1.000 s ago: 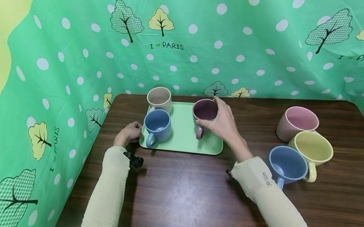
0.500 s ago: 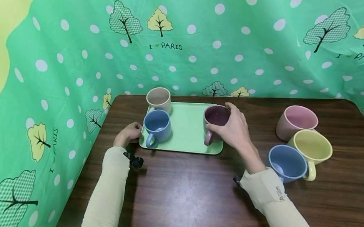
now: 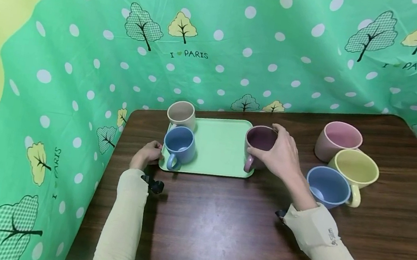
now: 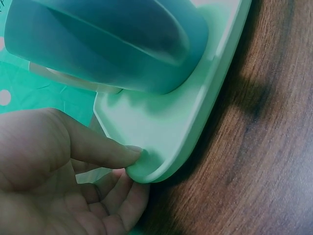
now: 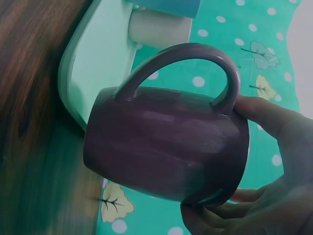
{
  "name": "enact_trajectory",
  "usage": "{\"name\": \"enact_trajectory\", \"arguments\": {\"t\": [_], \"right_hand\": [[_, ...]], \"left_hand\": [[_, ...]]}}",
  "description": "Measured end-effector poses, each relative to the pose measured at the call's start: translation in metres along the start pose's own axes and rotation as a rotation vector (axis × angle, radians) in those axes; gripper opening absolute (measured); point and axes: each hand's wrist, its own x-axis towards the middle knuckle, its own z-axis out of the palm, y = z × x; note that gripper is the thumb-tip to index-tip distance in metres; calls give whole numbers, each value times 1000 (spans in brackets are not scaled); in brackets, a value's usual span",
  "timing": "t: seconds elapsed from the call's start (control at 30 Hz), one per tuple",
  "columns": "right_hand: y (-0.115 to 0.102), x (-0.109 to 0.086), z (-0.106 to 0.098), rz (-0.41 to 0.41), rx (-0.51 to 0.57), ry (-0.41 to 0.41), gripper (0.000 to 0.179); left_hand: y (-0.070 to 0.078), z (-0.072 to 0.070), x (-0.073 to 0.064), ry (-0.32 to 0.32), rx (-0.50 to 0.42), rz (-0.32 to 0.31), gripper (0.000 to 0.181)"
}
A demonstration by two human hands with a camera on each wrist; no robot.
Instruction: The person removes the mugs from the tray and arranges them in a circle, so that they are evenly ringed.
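Observation:
A purple mug (image 3: 256, 143) is held by my right hand (image 3: 284, 154), thumb and fingers on opposite sides of its rim. It hangs over the right end of the light green tray (image 3: 218, 149); in the right wrist view the mug (image 5: 166, 142) has its handle turned toward the camera's top. At the tray's left end my left hand (image 3: 148, 153) pinches the corner, thumb on top and fingers beneath, as the left wrist view shows. On the tray near that hand stands a blue mug (image 3: 183, 151), with a beige mug (image 3: 183, 120) behind it.
To the right on the brown wooden table (image 3: 210, 228) stand a pink mug (image 3: 324, 144), a yellow mug (image 3: 358, 175) and another blue mug (image 3: 325, 193), close together. A green patterned cloth (image 3: 216, 73) hangs behind the table.
My right hand has carried the purple mug rightward and slightly toward me, from over the tray's middle-right to its right edge. My left hand has stayed at the tray's corner.

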Motion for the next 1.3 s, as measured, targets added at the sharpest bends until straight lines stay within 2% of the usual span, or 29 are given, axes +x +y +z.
{"name": "enact_trajectory", "arguments": {"t": [0.27, 0.63, 0.9, 1.3], "right_hand": [[6, -10, -9, 39, -30, 10, 99], [18, -15, -13, 48, -74, 46, 96], [24, -20, -14, 46, -143, 53, 96], [30, -26, -20, 41, -205, 78, 95]], "left_hand": [[0, 1, 0, 6, -6, 0, 28], [-1, 1, 1, 18, -14, 5, 29], [0, 0, 0, -2, 2, 6, 30], [2, 0, 1, 0, 7, 1, 30]]}}
